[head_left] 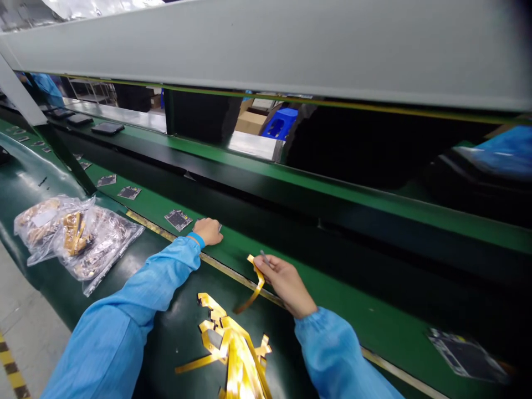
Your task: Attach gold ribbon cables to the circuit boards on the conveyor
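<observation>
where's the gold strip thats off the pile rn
In the head view, the gold strip is just below the picture's middle, pinched in the right hand, with the pile of gold strips below it in the picture.

On the bench [286, 360], a heap of flex strips [241, 354]; to its left, plastic bags [95, 244]; behind both, a belt [332, 293] with circuit boards [178, 220] in a row at left and another board [467, 354] at far right. Over the belt's near edge, one strip [257, 281] in the right hand [288, 282]; beyond the belt, at far left, flat devices [108, 128].
</observation>
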Available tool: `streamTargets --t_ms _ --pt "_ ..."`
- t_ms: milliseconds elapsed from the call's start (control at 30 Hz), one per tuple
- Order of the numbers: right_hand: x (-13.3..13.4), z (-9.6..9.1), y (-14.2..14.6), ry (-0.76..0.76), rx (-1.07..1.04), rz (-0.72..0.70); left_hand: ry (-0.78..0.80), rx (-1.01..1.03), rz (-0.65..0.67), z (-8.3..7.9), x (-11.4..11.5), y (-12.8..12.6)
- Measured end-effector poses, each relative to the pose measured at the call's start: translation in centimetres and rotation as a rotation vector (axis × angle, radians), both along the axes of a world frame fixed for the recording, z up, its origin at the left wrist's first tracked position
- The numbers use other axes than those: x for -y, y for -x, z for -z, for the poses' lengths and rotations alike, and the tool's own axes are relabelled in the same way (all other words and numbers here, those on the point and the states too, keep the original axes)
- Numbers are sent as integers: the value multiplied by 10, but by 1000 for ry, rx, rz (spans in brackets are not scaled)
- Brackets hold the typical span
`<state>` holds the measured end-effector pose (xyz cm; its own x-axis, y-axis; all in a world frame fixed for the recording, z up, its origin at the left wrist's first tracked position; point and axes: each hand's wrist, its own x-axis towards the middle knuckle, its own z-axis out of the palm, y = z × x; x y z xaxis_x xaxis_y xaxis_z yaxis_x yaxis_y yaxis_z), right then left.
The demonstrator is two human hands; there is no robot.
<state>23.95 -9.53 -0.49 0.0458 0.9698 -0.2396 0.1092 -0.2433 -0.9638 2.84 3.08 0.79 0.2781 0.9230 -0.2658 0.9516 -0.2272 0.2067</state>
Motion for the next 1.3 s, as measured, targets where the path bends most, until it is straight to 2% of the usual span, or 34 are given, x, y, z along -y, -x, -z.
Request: streamTargets --t_ms 200,367,533,633,800,1300 --pt "-46 29 11 -77 121 -33 -18 -2 54 -1 -1 -3" --pt "-76 48 18 -101 188 -33 -87 81 191 -4 12 14" --pt "-94 60 23 -99 256 -49 -203 141 353 10 27 32" --pt "-97 64 22 -89 303 -56 -271 142 456 23 32 37" --pt "-96 67 14 -74 363 -67 -309 141 525 34 36 37" --pt "-87 58 1 -53 359 -93 -259 108 540 28 46 23"
